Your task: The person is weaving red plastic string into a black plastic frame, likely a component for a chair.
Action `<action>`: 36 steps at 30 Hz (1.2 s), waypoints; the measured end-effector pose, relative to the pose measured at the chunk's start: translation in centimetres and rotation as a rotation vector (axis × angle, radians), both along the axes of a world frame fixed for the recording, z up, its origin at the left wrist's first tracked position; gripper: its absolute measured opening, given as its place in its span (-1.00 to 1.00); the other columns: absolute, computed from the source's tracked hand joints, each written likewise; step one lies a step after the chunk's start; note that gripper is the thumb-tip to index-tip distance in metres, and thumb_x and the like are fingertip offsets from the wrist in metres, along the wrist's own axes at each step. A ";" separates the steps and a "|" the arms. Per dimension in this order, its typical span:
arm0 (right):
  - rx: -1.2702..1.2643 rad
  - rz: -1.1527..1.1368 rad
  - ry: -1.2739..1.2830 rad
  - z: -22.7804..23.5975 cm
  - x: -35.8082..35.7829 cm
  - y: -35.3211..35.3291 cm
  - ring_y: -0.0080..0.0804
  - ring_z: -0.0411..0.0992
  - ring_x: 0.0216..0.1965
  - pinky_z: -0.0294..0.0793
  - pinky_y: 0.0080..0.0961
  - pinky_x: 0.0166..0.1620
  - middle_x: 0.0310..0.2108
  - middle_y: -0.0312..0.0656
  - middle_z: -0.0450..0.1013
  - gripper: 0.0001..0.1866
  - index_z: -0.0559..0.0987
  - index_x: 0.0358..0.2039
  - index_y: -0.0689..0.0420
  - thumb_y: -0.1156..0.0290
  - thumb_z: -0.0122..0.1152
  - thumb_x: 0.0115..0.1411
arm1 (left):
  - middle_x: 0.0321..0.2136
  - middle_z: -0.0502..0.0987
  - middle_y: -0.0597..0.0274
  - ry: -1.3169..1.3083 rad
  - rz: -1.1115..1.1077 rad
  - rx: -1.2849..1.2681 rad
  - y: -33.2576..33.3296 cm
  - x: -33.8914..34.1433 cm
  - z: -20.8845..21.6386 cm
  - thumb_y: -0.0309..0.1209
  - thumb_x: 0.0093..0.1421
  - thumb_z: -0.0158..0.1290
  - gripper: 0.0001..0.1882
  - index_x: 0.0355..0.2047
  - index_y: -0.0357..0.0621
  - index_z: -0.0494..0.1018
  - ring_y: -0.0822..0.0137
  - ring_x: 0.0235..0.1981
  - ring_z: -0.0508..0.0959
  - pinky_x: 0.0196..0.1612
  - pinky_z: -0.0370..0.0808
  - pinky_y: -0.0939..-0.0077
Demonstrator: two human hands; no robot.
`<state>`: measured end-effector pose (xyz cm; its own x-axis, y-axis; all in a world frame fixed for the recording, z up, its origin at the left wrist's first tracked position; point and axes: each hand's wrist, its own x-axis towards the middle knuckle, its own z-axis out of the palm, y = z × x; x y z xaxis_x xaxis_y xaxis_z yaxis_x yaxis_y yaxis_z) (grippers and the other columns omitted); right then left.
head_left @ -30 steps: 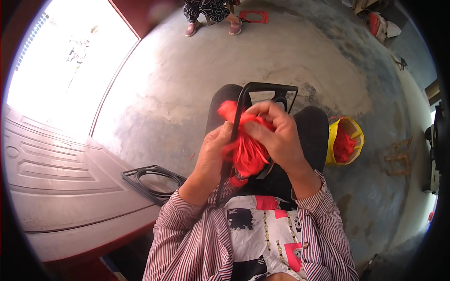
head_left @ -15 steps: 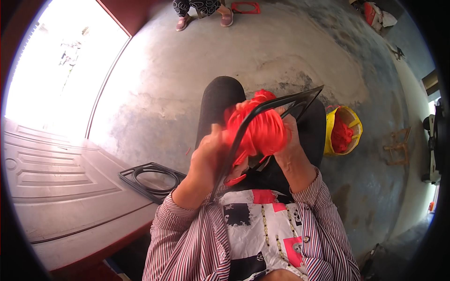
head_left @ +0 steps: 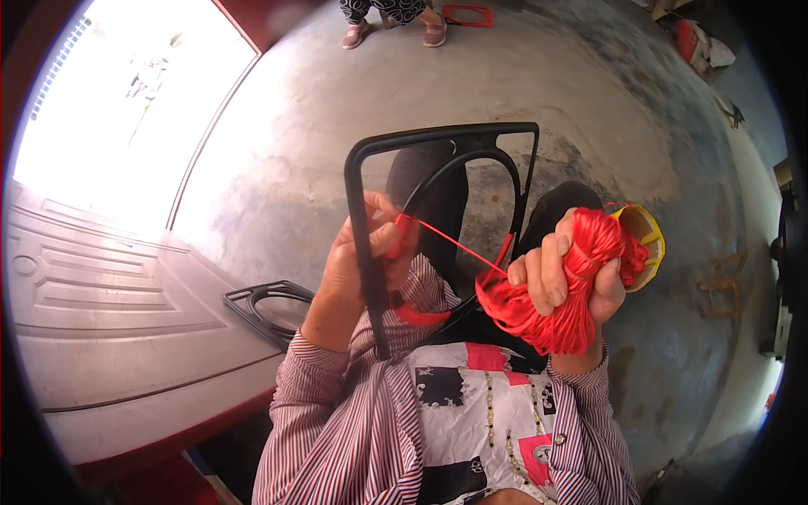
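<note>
A black frame with a round inner ring stands tilted above my lap. My left hand grips the left side of its ring, fingers closed where red cord is wound in tight coils. Red wrapping also covers the lower part of the ring and a short stretch on its right. In my right hand is a thick bundle of red cord, tied round its middle, the fingers wrapped about it. One strand runs taut from the coils at my left hand to the bundle.
More black frames lie at my left by a panelled door. A yellow bucket holding red cord stands right of my knee. Farther off are a person's shoes, a red frame and a small wooden stool.
The bundle has moved right, away from the ring, and a strand is now stretched between my hands. The black frame has turned to face me more and shifted left.
</note>
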<state>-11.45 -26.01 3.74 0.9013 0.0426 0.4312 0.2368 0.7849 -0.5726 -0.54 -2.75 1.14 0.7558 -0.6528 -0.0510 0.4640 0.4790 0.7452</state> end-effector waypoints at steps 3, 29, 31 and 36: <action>0.241 -0.145 0.275 -1.7 0.1 -0.8 -0.49 0.21 -0.64 0.42 -0.33 -0.16 -0.61 -0.29 0.29 -0.54 0.39 -0.09 0.21 0.01 -0.08 0.36 | -0.45 0.43 0.09 0.097 0.072 0.056 0.3 -0.6 0.9 -0.37 0.24 0.09 -0.69 -0.04 -0.04 0.31 0.48 -0.75 0.32 -0.80 0.12 0.69; 0.146 0.323 0.329 -3.0 4.3 2.4 -0.26 0.45 0.00 0.42 -0.36 0.11 -0.02 -0.06 0.47 -0.59 0.47 0.02 0.25 0.36 0.10 0.18 | -0.26 0.53 0.09 0.532 -0.043 -0.062 -4.7 -4.6 3.7 -0.22 0.42 -0.18 -0.57 0.03 -0.39 0.37 0.36 -0.27 0.56 -0.18 0.49 0.57; 0.202 0.160 0.456 -3.3 4.6 1.9 -0.17 0.41 0.06 0.40 -0.26 0.14 0.00 0.03 0.44 -0.54 0.44 0.04 0.30 0.29 0.10 0.18 | -0.39 0.50 0.08 0.370 -0.200 -0.156 -3.5 -3.3 2.8 -0.14 0.41 -0.22 -0.51 0.00 -0.39 0.37 0.36 -0.45 0.51 -0.37 0.43 0.57; 0.295 -0.177 0.499 -7.7 4.1 0.3 -0.25 0.40 0.05 0.24 -0.24 0.24 -0.08 -0.11 0.49 -0.64 0.53 -0.15 0.27 0.44 0.05 0.01 | -0.60 0.43 0.10 -0.003 -0.109 0.016 -2.9 -3.7 3.0 -0.01 0.40 -0.27 -0.45 -0.18 -0.34 0.41 0.42 -0.74 0.33 -0.72 0.19 0.58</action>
